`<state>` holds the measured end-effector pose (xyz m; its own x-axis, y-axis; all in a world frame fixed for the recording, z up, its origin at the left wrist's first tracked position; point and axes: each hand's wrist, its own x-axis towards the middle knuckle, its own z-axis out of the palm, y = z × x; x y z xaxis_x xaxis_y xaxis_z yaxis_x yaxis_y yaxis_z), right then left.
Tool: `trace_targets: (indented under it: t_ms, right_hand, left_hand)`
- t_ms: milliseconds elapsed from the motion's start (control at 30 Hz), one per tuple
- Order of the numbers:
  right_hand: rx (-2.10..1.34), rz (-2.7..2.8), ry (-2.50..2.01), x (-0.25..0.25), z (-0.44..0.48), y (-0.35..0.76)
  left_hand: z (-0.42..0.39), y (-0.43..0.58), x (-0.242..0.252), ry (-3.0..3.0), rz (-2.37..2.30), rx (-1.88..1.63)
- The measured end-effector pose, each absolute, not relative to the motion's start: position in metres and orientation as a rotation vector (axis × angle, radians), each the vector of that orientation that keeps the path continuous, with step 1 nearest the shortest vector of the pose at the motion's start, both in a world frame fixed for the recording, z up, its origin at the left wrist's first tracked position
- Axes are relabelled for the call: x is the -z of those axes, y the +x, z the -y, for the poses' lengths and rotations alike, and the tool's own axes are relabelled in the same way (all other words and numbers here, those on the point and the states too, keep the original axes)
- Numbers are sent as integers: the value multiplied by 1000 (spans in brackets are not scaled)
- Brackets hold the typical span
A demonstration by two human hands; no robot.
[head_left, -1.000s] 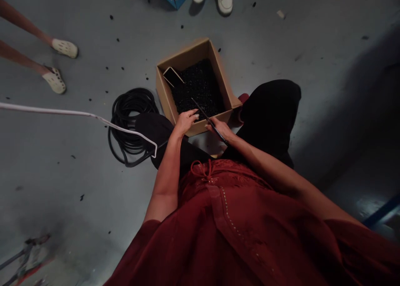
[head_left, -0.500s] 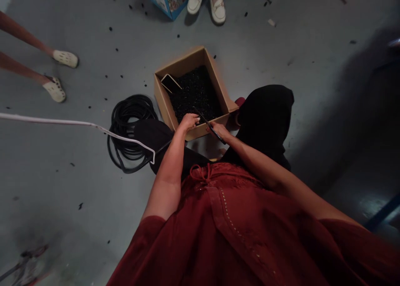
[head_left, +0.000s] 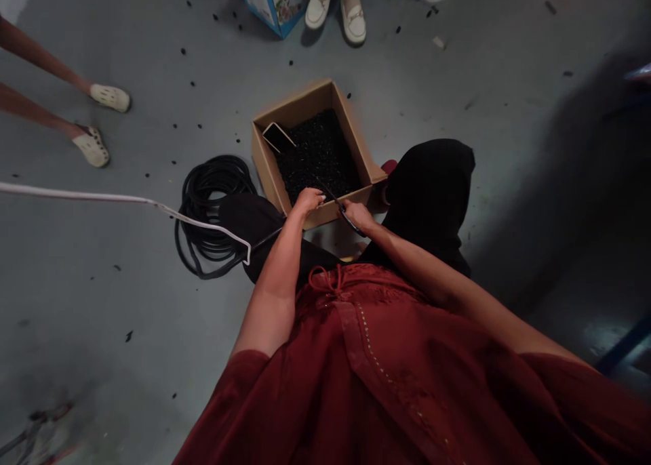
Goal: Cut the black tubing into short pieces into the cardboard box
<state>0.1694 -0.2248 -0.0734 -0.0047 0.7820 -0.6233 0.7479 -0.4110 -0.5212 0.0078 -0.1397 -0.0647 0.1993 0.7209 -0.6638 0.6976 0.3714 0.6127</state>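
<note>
At the far left of the frame, a co-worker's bare legs are standing on a gray concrete floor point(head_left: 152, 295), with white perforated clogs point(head_left: 109, 97) on the feet, and small black specks are lying scattered across the floor. A blurred red and gray metal frame point(head_left: 35, 431) is lying at the lower left corner. A white cord point(head_left: 127, 198) is running in from the left edge and ending in a bend over a coil of black rubber hose point(head_left: 213, 214). At top center, a blue floral carton point(head_left: 274, 4) is standing beside a second person's cream loafers point(head_left: 330, 11). In the center, an open cardboard box point(head_left: 267, 167) is sitting on the floor, filled with black granules point(head_left: 318, 156), and a flat dark rectangular object point(head_left: 277, 136) is lying on them in the upper left corner. The person's left hand point(head_left: 308, 200) is resting at the box's front rim, curled narrow, though I cannot tell whether it is holding anything. The right hand point(head_left: 357, 215) is closed firmly around a slim black tool point(head_left: 343, 211), whose tip is reaching over the rim toward the granules. The person is wearing a red embroidered garment point(head_left: 386, 377) and black trousers point(head_left: 432, 194). A blue bar point(head_left: 623, 346) is crossing the lower right corner.
</note>
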Motion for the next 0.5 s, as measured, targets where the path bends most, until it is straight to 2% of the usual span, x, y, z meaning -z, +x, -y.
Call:
trace_targets:
  t_ms: [233, 400, 500]
  right_hand:
    - [-1515, 1434, -2050, 69, 222, 169]
    - [-1695, 790, -1665, 64, 218, 162]
    - [-1684, 663, -1607, 64, 215, 157]
  left_hand:
    - [149, 10, 45, 1305, -1503, -24]
    - [172, 19, 24, 1326, -1393, -19]
    - [185, 27, 13, 1469, -1371, 50]
